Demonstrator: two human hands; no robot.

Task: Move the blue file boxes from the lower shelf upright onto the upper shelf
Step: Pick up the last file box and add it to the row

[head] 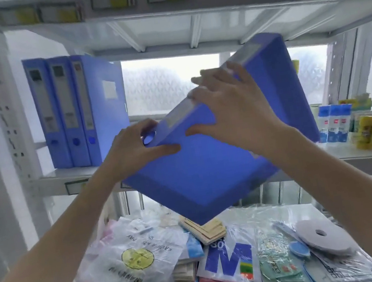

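Observation:
I hold a blue file box (210, 161) tilted in the air in front of the upper shelf (68, 175), its spine facing up and to the left. My left hand (132, 149) grips the lower end of the spine by the round finger hole. My right hand (231, 109) grips the spine higher up, thumb on the broad face. Three blue file boxes (65, 111) stand upright side by side at the left end of the upper shelf. The lower shelf (277, 214) lies below the held box.
Glue bottles (334, 122) and yellow tape rolls (369, 133) stand at the right of the upper shelf. Plastic bags (134, 253), wooden pieces (206, 230), packets and a white tape roll (321, 234) cover the lower shelf. Another shelf board (184, 12) runs overhead.

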